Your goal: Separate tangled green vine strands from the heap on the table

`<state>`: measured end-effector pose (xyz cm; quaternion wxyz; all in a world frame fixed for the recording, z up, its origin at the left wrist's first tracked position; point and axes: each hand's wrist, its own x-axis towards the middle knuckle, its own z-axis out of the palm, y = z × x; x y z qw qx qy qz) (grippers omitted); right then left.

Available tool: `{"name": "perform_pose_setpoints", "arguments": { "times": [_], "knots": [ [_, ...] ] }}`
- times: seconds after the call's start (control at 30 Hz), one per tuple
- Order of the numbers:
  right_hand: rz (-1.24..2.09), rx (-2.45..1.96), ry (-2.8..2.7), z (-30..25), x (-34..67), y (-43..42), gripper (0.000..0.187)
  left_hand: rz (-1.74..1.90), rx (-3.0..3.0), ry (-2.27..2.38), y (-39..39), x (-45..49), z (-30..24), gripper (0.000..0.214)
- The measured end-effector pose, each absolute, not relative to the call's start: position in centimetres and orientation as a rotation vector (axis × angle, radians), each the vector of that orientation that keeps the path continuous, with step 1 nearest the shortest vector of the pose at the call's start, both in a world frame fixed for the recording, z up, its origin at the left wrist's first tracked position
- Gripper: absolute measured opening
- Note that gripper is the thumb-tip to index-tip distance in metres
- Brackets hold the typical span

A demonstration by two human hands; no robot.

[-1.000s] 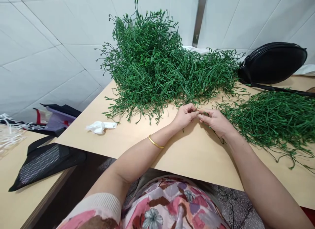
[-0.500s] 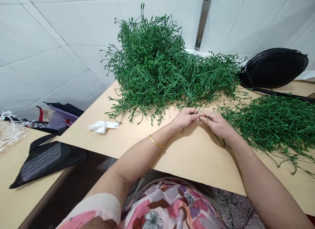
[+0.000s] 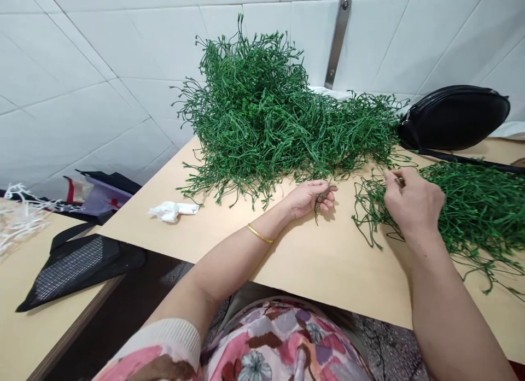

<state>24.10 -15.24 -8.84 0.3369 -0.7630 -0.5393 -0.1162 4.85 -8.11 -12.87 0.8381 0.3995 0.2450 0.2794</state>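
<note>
A big heap of green plastic sprigs (image 3: 270, 113) is piled at the back of the tan table (image 3: 320, 261). A flatter pile of the same sprigs (image 3: 471, 206) lies on the right. My left hand (image 3: 309, 198) rests near the big heap, fingers curled round a small green sprig piece (image 3: 322, 198). My right hand (image 3: 412, 203) is over the left edge of the flat pile, thumb and fingers pinched on a thin green sprig (image 3: 369, 217) that hangs below it.
A black bag (image 3: 455, 116) with a strap lies at the back right by the tiled wall. A crumpled white tissue (image 3: 172, 210) sits on the table's left. A lower side table (image 3: 24, 326) on the left holds a black mesh bag (image 3: 69, 269) and white strands (image 3: 18, 220).
My hands were together in the middle; the right hand has moved away to the right, to the flat pile, with a sprig. The left hand has stayed put.
</note>
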Motion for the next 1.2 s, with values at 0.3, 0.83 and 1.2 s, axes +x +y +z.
{"name": "perform_pose_setpoints", "arguments": {
  "times": [0.3,0.83,1.2],
  "knots": [
    [-0.6,-1.942,-1.451,-10.2,24.7,-14.9,0.036,0.564,0.723,0.508,-7.6,4.5,-12.6,0.013],
    [-0.201,-1.691,-1.891,-12.7,20.1,-14.1,0.022,0.659,1.042,0.922,-8.5,4.9,-11.8,0.018],
    [-0.049,-1.624,-1.848,-13.0,20.3,-13.8,0.023,0.756,1.008,0.78,-8.0,4.5,-11.7,0.013]
  ]
}}
